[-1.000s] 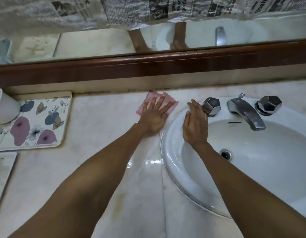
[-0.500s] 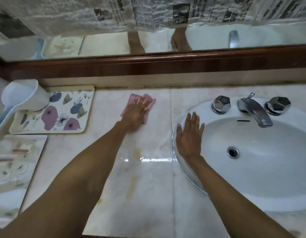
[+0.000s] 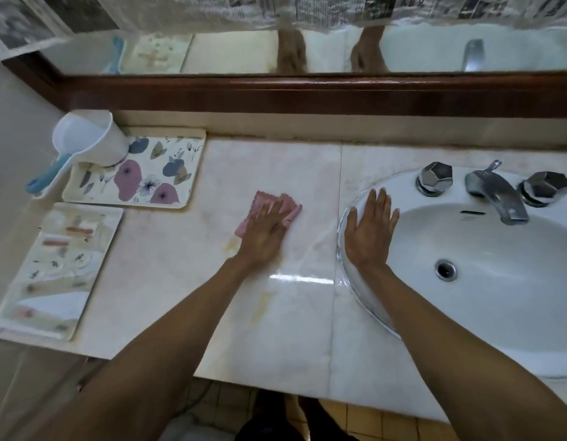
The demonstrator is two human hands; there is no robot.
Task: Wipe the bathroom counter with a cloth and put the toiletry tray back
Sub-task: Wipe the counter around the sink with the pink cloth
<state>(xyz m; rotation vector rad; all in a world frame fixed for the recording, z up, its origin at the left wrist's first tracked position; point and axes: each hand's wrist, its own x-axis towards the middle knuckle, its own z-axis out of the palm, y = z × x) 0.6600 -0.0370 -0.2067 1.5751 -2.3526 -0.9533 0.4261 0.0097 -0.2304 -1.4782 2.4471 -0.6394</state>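
While the right hand (image 3: 369,232) rests on the sink (image 3: 498,329), the left hand (image 3: 264,232) flattens the cloth (image 3: 259,200).

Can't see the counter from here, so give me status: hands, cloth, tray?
Left hand flat on pink cloth, mid-counter. Right hand open, braced on sink rim. Floral tray at back left, white scoop on it. Yellowish stain beside cloth.

You face a mirror (image 3: 231,52) in a dark wooden frame (image 3: 307,93), with newspaper sheets (image 3: 339,7) hung over its upper part. Plain pale wall (image 3: 18,122) stands at your left. Below you lies yellowish tiled floor (image 3: 371,421). A strip of light glares off the marble.
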